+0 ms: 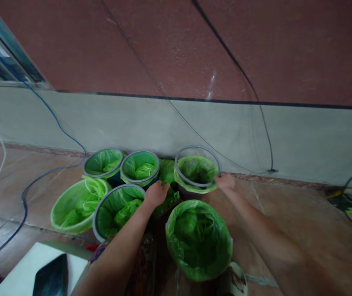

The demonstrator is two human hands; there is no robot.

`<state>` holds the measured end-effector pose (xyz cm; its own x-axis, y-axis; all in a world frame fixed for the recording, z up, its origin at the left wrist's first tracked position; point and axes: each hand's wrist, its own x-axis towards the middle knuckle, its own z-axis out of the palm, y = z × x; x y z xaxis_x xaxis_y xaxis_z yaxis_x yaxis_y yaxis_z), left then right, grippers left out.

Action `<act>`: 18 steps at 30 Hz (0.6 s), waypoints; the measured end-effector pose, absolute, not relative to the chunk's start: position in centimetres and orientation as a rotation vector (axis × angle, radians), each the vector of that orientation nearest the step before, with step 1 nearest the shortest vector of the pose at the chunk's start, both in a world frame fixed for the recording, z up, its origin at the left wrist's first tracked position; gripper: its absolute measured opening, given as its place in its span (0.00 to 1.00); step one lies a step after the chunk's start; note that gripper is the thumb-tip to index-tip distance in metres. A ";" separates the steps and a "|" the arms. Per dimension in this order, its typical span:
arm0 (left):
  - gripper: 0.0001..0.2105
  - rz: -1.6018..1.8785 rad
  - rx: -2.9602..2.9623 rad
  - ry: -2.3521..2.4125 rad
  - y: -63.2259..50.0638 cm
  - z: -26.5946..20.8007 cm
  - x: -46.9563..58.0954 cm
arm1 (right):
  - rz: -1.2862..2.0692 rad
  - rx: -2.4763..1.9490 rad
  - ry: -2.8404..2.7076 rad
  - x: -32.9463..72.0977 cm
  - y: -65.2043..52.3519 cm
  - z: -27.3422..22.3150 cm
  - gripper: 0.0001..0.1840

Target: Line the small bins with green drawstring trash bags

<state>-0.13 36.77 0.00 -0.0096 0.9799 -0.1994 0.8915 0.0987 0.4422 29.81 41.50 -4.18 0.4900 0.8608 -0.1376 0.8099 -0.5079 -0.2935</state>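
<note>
A dark bin with a green bag liner (pixel 196 169) stands by the wall. Its grey rim ring (pixel 180 174) sits raised and tilted above the bag's edge. My right hand (pixel 226 181) is closed on the ring's right side. My left hand (pixel 157 194) is closed beside loose green plastic (pixel 167 170), left of this bin; what its fingers hold is hidden. Nearer me stands another bin, its green liner (pixel 199 275) folded over the rim.
Several green-lined bins stand left, including one with a grey ring (pixel 140 165) and a pale tilted one (pixel 71 209). A blue cable (pixel 44 172) crosses the floor. A dark tablet-like object (pixel 51 275) lies on a white surface (pixel 18 271). Black cables (pixel 231 53) run down the wall.
</note>
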 end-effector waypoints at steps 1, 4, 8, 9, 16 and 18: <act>0.21 0.337 1.742 1.930 37.0 0.2 -0.2 | 0.410 -2.530 -1.467 30.1 40.6 -3.5 0.18; 0.27 0.537 1.367 1.754 36.8 1.0 -0.1 | 0.476 -2.449 -1.600 31.4 35.8 -2.1 0.15; 0.27 0.518 1.087 1.419 34.3 1.0 0.7 | 0.566 -2.421 -1.725 32.5 26.4 -1.9 0.12; 0.24 0.443 1.138 1.373 33.6 0.6 1.0 | 0.591 -2.436 -1.758 32.5 24.3 -2.1 0.12; 0.08 -0.177 1.986 1.506 30.8 -3.4 2.3 | 0.676 -2.544 -1.824 31.0 19.5 -6.1 0.12; 0.11 -0.296 2.076 1.593 30.7 -4.1 2.7 | 0.687 -2.575 -1.808 30.7 19.9 -7.6 0.14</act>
